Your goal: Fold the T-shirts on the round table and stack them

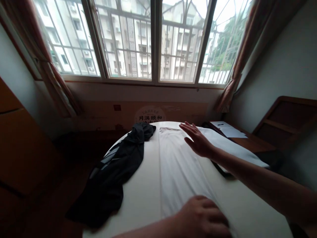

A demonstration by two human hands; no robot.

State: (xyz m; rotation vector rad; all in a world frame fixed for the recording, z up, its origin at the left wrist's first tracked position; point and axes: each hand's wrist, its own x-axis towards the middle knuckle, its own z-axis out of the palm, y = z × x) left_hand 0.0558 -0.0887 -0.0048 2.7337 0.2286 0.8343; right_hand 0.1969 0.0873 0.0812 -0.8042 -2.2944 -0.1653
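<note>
A white garment lies on the round white table, folded into a long strip with shallow creases. Over its far right edge hovers my right hand, fingers stretched out and holding nothing. At the near end, my left hand is over the garment's right side with its fingers bent downward. Motion blurs those fingers, and whether they pinch the fabric is hidden.
A crumpled black garment hangs over the table's left edge. On the right lies another folded white cloth with something dark under it. Beyond are a brown desk with paper and a chair. Windows stand behind.
</note>
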